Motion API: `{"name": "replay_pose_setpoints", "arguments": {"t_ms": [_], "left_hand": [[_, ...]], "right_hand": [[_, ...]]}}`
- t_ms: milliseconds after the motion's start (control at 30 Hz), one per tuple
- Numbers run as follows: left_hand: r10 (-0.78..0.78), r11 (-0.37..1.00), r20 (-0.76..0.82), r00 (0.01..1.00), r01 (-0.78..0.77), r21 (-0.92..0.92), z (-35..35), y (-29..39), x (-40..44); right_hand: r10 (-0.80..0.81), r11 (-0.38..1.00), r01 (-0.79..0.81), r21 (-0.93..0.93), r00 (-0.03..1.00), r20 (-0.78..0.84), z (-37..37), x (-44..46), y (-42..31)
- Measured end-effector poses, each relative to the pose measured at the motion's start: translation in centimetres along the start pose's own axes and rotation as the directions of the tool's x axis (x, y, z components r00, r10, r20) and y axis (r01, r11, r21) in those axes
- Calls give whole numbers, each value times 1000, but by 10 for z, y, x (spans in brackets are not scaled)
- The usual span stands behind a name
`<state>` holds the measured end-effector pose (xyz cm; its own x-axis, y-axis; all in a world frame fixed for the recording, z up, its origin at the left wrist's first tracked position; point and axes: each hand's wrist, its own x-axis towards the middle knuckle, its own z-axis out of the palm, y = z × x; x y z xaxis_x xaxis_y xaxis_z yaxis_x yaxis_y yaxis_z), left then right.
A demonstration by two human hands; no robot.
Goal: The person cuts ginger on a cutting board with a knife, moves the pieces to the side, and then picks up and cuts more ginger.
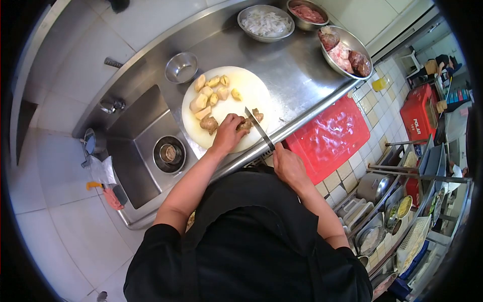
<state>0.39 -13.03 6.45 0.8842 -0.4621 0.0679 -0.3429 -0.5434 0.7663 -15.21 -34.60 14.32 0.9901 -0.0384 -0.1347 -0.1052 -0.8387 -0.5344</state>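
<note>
A round white cutting board (229, 106) lies on the steel counter beside the sink. My left hand (230, 132) presses its closed fingers on a knobbly brown root (246, 124) at the board's right part. In my right hand (288, 162) is the handle of a knife (258, 127), its blade slanting across the board between root pieces. Beyond the blade sits a small brown piece (257, 115). Another unpeeled root piece (209, 124) rests left of my left hand. Several pale peeled chunks (198, 103) are grouped at the board's upper left.
An empty metal bowl (182, 67) stands above the board. Bowls of white strips (265, 24), red meat (307, 14) and bagged meat (346, 55) line the counter's far end. The sink (143, 146) is left, a red lid (327, 138) right, and a person (443, 65) far right.
</note>
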Motion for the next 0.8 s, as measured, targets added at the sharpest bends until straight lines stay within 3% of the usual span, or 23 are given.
{"name": "replay_pose_setpoints", "arguments": {"t_ms": [200, 433, 500, 733, 800], "left_hand": [[11, 1000, -49, 999, -10, 19, 7, -4, -1], [1, 1000, -97, 995, 0, 7, 10, -7, -2], [-44, 996, -55, 998, 39, -80, 8, -6, -2], [50, 998, -104, 993, -55, -42, 4, -9, -2], [-134, 989, -32, 990, 132, -67, -4, -9, -3]], "right_hand": [[29, 986, -9, -164, 992, 124, -5, 11, -14], [24, 984, 6, -180, 986, 163, 0, 35, -15], [3, 992, 20, -127, 985, 175, 11, 46, -5], [88, 993, -71, -93, 978, 190, 8, 60, -3], [138, 989, -142, 38, 987, 79, 4, 39, -7]]}}
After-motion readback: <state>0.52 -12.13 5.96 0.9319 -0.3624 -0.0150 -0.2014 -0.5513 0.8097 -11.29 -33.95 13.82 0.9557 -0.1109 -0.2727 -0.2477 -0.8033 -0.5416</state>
